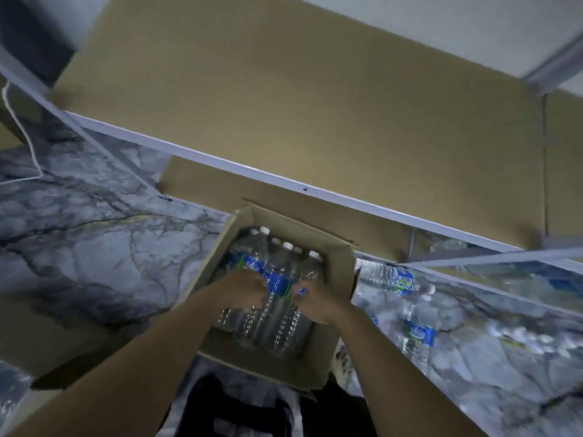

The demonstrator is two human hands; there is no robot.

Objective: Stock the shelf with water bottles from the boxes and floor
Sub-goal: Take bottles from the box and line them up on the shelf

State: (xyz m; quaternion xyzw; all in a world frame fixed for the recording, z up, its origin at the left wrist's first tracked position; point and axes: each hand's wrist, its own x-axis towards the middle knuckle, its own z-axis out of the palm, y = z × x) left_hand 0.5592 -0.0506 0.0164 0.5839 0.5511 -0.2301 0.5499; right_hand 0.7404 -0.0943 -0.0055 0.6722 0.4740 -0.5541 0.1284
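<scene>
An open cardboard box point(339, 272) sits on the marble floor below me, with several clear water bottles point(285, 257) with white caps and blue labels lying inside. My left hand point(249, 290) curls its fingers round a bottle on the left side of the box. My right hand point(315, 299) grips a bottle point(285, 329) on the right side. Both forearms reach down into the box. Above the box runs the white-framed shelf point(220, 159) with a brown board surface, bare of bottles where it shows.
Loose water bottles point(418, 337) lie on the floor to the right of the box, some under the shelf's lower rail. A second brown box point(47, 335) sits at the left. A white cord point(23, 130) hangs at upper left. Dark clothing shows at the bottom.
</scene>
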